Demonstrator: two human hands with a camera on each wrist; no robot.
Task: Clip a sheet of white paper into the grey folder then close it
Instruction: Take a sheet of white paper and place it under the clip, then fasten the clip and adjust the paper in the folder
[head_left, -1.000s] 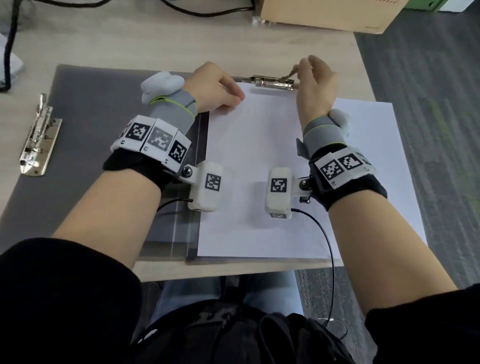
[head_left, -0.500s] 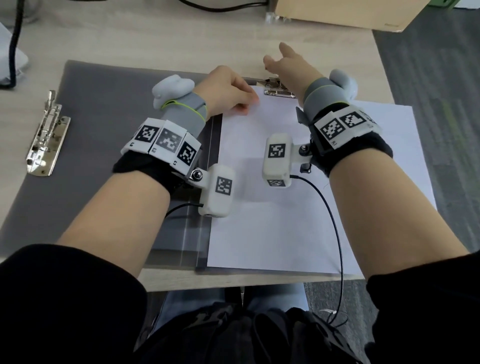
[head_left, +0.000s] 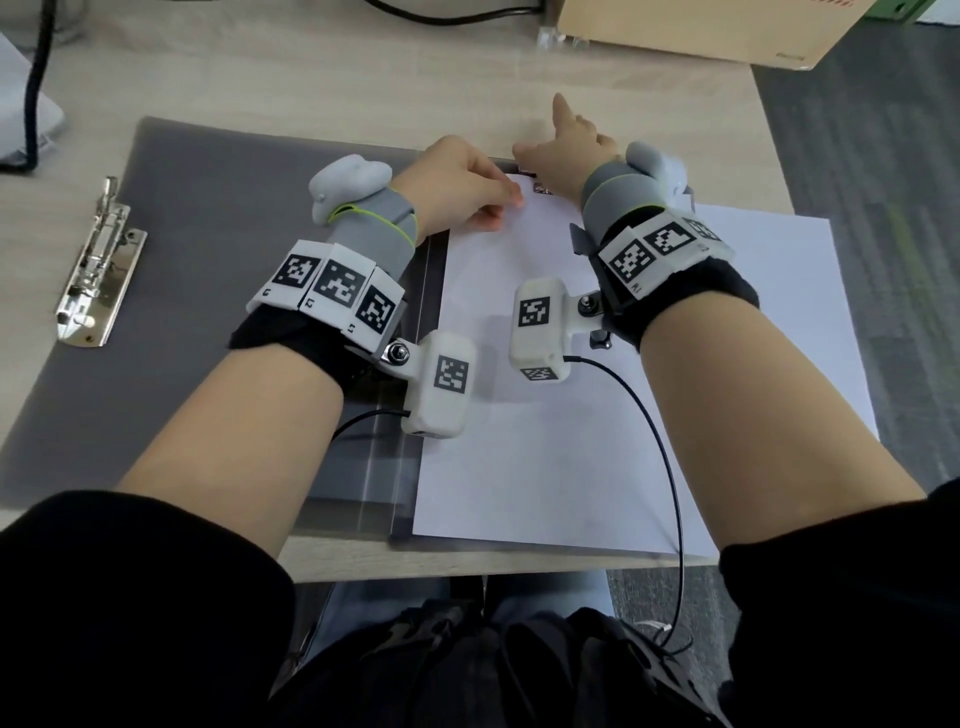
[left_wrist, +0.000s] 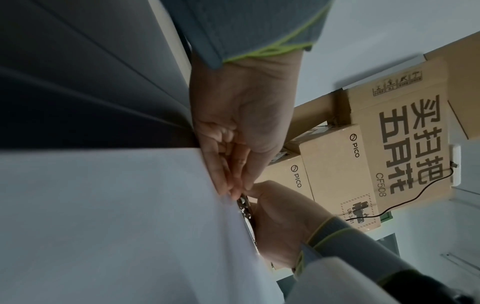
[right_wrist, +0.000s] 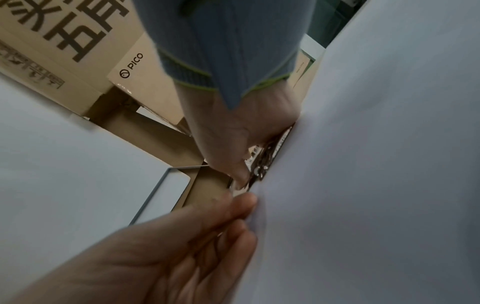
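The grey folder (head_left: 208, 218) lies open on the table, and a white sheet of paper (head_left: 545, 441) lies on its right half. My left hand (head_left: 496, 205) rests its straight fingers on the sheet's top left corner, as the left wrist view (left_wrist: 231, 185) also shows. My right hand (head_left: 561, 150) lies palm down over the metal clip (head_left: 543, 188) at the sheet's top edge, fingers stretched forward. In the right wrist view the thumb of my right hand (right_wrist: 233, 156) touches the clip (right_wrist: 265, 160), which lies low against the paper (right_wrist: 376, 164).
A second metal lever clip (head_left: 96, 265) sits on the folder's left cover. Another white sheet (head_left: 810, 322) sticks out to the right past the table edge. A cardboard box (head_left: 701, 26) stands at the back right and a black cable (head_left: 36, 78) at the back left.
My right hand has let go of the raised clip lever and moved left and down, flat onto the clip. The left hand has stayed on the paper's corner.
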